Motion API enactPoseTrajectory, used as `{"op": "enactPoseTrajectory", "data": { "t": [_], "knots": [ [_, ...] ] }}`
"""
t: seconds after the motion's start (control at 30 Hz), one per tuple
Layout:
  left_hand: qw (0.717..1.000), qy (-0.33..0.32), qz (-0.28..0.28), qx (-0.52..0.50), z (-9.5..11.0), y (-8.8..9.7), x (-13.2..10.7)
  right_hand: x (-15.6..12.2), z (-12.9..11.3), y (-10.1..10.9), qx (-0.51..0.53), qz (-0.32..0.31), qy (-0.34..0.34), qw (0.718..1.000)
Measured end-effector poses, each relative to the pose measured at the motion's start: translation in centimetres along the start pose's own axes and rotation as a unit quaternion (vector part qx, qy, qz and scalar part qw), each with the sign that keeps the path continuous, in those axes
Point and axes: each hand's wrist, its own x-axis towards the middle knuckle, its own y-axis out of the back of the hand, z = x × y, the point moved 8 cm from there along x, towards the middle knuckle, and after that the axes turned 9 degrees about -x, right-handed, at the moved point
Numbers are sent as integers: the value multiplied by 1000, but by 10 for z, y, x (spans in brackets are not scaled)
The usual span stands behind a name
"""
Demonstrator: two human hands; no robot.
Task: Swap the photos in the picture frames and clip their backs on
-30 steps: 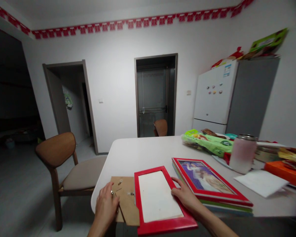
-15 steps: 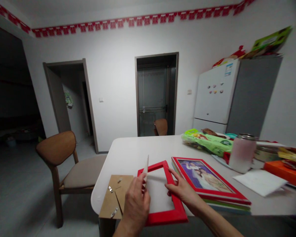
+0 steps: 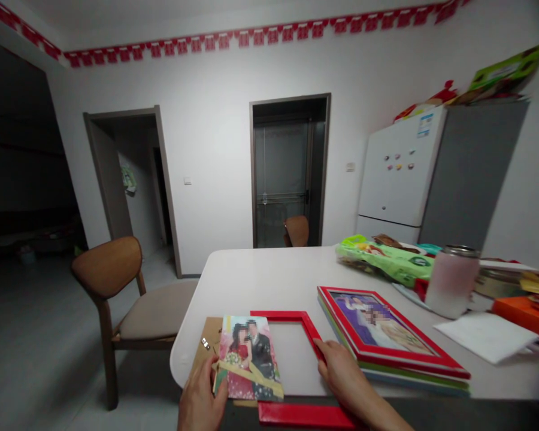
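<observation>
My left hand (image 3: 203, 392) is closed on the left edge of a photo (image 3: 247, 365) of a couple, picture side up. The photo overlaps the left side of an empty red picture frame (image 3: 308, 413). On the frame's right side my right hand (image 3: 344, 372) is closed, fingers wrapped round the bar. Beneath the photo, partly hidden, lies a brown backing board (image 3: 200, 354) with metal clips. To the right rests a stack of frames, topped by a red framed photo (image 3: 379, 320).
A pink and white jar (image 3: 453, 281), a green package (image 3: 386, 260), white paper (image 3: 485, 338) and an orange box (image 3: 525, 317) crowd the table's right side. A wooden chair (image 3: 108, 269) stands left of the white table (image 3: 269, 269). A fridge (image 3: 395, 167) is behind.
The photo, held edge-on before, now lies tilted flat with its picture showing, lower and further left. The red frame has come down nearer the table's front edge, my right hand still on it.
</observation>
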Motion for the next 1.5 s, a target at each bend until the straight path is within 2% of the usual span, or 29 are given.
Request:
{"op": "enactPoseTrajectory", "data": {
  "t": [0.1, 0.2, 0.27, 0.37, 0.43, 0.57, 0.7, 0.8, 0.9, 1.0, 1.07, 1.13, 1.2, 1.23, 1.3, 1.37, 1.43, 1.5],
  "knots": [
    [998, -20, 2, 60, 2, 0, 1, -1, -1, 2, -8, 20, -6, 1000],
    [994, -28, -4, 102, 6, 1, 2, -4, -8, 12, 3, 63, 1, 998],
    [993, -36, -4, 111, 10, 2, 2, -5, -20, 18, 43, 72, 23, 996],
    [993, -70, -5, 94, 23, 0, 4, -1, -43, 20, 153, 44, 50, 986],
    [991, -108, -17, 73, 33, -8, 3, 6, -57, 14, 251, 8, 43, 967],
    [981, -175, -78, 42, 45, -33, -2, 18, -73, -13, 414, -81, -39, 906],
    [973, -191, -123, 47, 40, -49, -8, 20, -80, -29, 501, -138, -99, 848],
    [975, -189, -114, 39, 36, -51, -11, 17, -87, -32, 530, -162, -111, 825],
    [978, -185, -92, 19, 39, -51, -11, 19, -97, -23, 534, -158, -105, 824],
    [979, -192, -61, -14, 49, -46, -4, 22, -107, -2, 553, -130, -97, 817],
    [978, -194, -27, -78, 58, -35, 4, 24, -114, 19, 598, -101, -70, 792],
    [972, -155, 23, -177, 60, -20, 14, 22, -118, 34, 644, -78, -47, 759],
    [948, -72, 69, -301, 56, -11, 22, 16, -114, 35, 660, -67, -63, 745],
    [925, -25, 83, -370, 53, -12, 24, 13, -111, 30, 660, -71, -84, 743],
    [861, 47, 80, -500, 51, -25, 23, 6, -105, 16, 670, -86, -116, 729],
    [804, 77, 54, -587, 56, -44, 20, 4, -97, 9, 697, -83, -122, 702],
    [779, 78, 35, -621, 60, -56, 17, 7, -79, 13, 712, -47, -117, 691],
    [785, 80, 21, -615, 59, -62, 15, 11, -54, 21, 698, -21, -124, 705]
  ]
}}
